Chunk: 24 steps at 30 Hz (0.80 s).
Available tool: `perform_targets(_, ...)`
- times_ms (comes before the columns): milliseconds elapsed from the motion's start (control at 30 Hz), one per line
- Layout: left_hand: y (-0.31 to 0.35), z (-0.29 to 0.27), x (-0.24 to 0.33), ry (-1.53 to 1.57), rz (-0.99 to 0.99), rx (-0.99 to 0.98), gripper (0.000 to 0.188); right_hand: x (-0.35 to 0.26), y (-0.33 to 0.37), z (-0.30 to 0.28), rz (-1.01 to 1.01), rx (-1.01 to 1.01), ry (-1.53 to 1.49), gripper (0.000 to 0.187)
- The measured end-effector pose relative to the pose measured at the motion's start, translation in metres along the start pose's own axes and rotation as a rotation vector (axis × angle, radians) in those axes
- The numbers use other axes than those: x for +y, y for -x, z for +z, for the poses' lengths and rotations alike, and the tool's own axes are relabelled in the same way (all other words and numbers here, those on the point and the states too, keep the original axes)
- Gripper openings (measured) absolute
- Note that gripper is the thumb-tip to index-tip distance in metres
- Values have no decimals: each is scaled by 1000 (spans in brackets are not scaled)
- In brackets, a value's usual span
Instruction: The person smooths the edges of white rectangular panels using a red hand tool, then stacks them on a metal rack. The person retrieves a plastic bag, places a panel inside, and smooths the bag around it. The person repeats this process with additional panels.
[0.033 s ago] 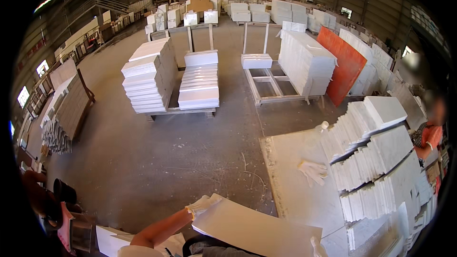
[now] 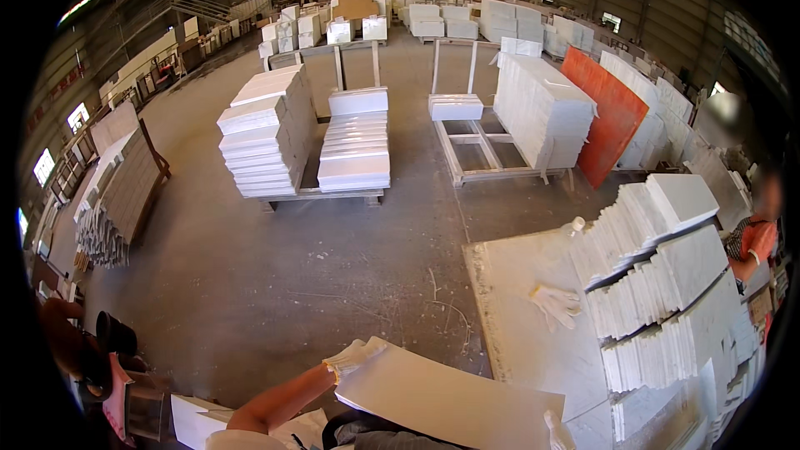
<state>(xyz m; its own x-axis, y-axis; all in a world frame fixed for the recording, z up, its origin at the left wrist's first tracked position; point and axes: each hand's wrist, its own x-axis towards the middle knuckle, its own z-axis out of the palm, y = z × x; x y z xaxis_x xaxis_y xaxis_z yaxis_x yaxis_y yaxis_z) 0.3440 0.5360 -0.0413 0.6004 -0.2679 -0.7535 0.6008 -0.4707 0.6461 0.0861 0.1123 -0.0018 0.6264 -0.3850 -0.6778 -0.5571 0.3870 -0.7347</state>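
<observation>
A long, pale stone slab lies tilted across the front of me. My left hand, in a whitish work glove, is closed over the slab's upper left corner. At the other end my right hand, gloved too, grips the short edge; only part of it shows. Beyond the slab, an empty white glove rests on the light table surface, apart from both hands. Rows of upright white stone pieces stand along that table's right side.
A capped bottle sits at the table's far edge. Ahead are a wooden pallet with stacked slabs and a second wooden frame. A red panel leans right. Another person's orange-gloved hand shows at far right; a dark bucket is at left.
The surroundings have shifted slightly to the right in the view. Both hands keep their hold on the slab, which has hardly moved in the picture.
</observation>
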Motion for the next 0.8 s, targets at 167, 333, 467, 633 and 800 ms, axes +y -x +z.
perform_targets(167,4,-105,7,171,43,113,55,-39,-63,88,-36,-89,96,50)
perform_targets(333,-29,-156,5,334,67,274,51,-102,-143,161,-95,-191,150,47)
perform_targets(467,-58,-200,44,385,-20,316,48,-153,-202,225,-30,-319,51,47)
perform_targets(633,-121,-269,60,101,357,470,49,-234,-276,313,-19,-467,108,53)
perform_targets(800,-124,-308,187,339,29,501,50,-312,-343,376,-41,-543,229,60)
